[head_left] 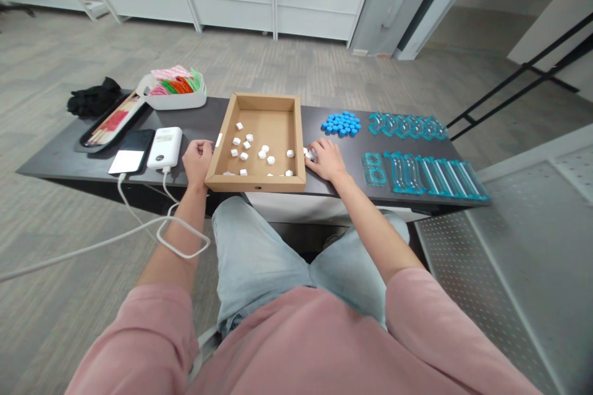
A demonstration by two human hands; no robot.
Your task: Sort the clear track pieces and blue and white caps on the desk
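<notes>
A shallow cardboard box sits on the dark table in front of me, with several small white many-sided pieces scattered inside. My left hand rests at the box's left side, its fingers curled in, and nothing shows in them. On the other side of the box, my right hand is low over the table, fingers bent around small white pieces right beside the wall. Its fingers partly cover these pieces, so their number is unclear.
Blue pieces lie behind my right hand. Teal clear plastic parts line the table's right. To the left are a white power bank with cables, a phone, a black tray, a white basket and black cloth.
</notes>
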